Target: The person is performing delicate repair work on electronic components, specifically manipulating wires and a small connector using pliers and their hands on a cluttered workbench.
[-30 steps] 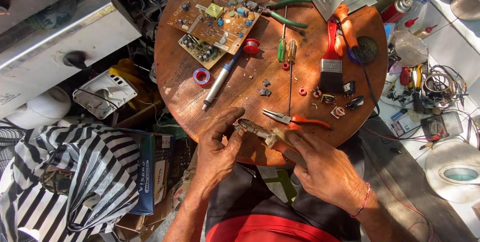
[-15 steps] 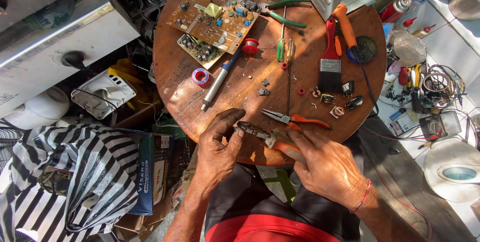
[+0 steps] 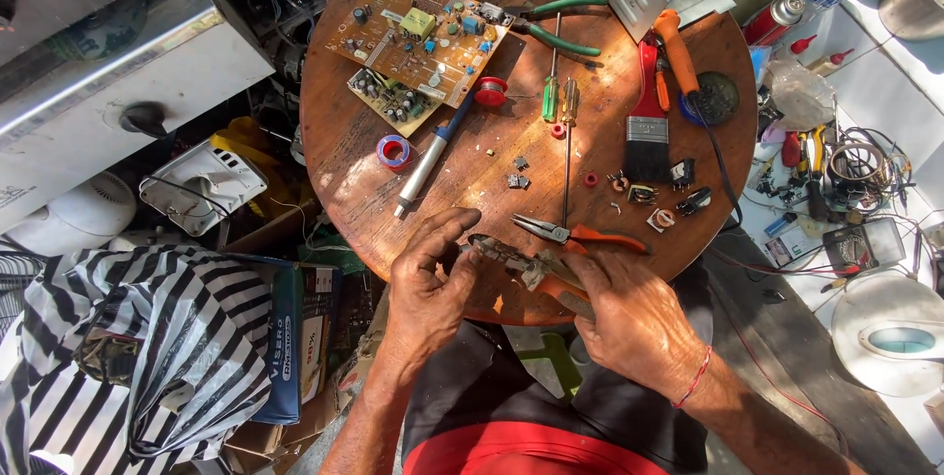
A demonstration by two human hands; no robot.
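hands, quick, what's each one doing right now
Left hand: fingers curled at the jaw end of the orange-handled pliers; whether it pinches anything small cannot be told.
Right hand: closed around the pliers' handles.

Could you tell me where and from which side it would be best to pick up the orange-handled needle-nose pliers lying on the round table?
Probably by the orange handles of the needle-nose pliers, coming from above at their right end. They lie flat on the round table, thin jaws pointing left, handles clear of the right hand.
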